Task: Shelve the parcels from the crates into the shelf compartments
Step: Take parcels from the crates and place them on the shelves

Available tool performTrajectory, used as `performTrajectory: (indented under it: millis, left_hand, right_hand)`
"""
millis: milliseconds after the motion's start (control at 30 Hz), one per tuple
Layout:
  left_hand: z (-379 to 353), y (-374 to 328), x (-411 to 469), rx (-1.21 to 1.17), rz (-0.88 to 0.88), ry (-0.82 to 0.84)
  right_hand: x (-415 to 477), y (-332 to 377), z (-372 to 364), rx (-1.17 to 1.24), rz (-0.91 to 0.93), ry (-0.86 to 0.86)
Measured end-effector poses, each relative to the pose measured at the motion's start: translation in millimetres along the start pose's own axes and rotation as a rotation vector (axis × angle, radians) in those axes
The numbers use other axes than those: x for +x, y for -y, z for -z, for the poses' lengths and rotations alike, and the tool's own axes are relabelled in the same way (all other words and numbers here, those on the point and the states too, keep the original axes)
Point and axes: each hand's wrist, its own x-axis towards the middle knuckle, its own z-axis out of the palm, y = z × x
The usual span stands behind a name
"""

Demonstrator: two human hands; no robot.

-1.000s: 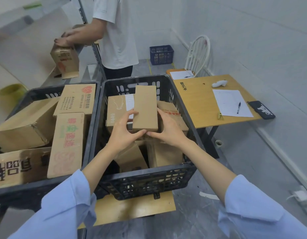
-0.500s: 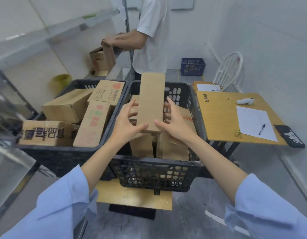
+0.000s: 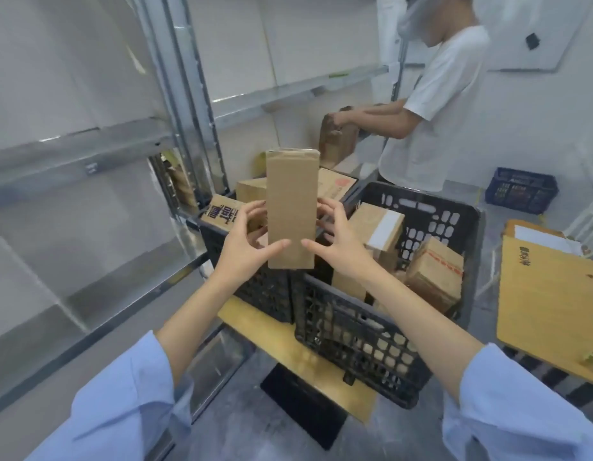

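A long plain cardboard parcel (image 3: 291,204) stands upright in the air above the crates. My left hand (image 3: 246,247) grips its left edge, thumb across the lower front. My right hand (image 3: 335,241) grips the right edge the same way. Below and to the right is a black plastic crate (image 3: 361,341) holding several cardboard boxes (image 3: 434,271). A second black crate (image 3: 265,294) sits behind the parcel with more boxes (image 3: 223,211). The metal shelf (image 3: 88,154) with bare compartments fills the left side.
A person in a white shirt (image 3: 431,104) stands at the far end of the shelf, handling a brown box (image 3: 338,138). A wooden desk (image 3: 548,304) is at the right. A blue basket (image 3: 521,189) sits on the floor beyond.
Both hands have lifted the long parcel out of the right crate and carried it left toward the shelf. The view has turned left, bringing the shelf into sight.
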Motion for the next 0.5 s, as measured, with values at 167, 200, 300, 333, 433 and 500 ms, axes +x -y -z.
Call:
performTrajectory:
  millis: [167,200,300,333,433,500]
  left_hand:
    - [52.4,-13.3,-38.9,0.075,0.053,-0.101]
    - [63.1,-16.1,-46.8,0.082,0.067,-0.129]
    - [94.3,-23.0,-69.8,0.133,0.095,-0.232]
    - [104.0,-25.0,-77.7,0.155,0.102,-0.262]
    - [130.5,-29.3,-101.9,0.173,0.139,-0.337]
    - [146.0,-31.5,-116.6,0.181,0.156,-0.383]
  right_hand:
    - [5.9,28.4,-46.7,-0.025,0.127,0.127]
    - [6.0,34.5,-56.0,-0.003,0.138,0.152]
    - [8.0,48.2,-84.0,0.064,0.165,0.245]
    - [8.7,51.8,-93.8,0.081,0.167,0.274]
    - [8.9,67.5,-123.9,0.144,0.176,0.352]
    - [6.6,78.0,-143.5,0.189,0.188,0.394]
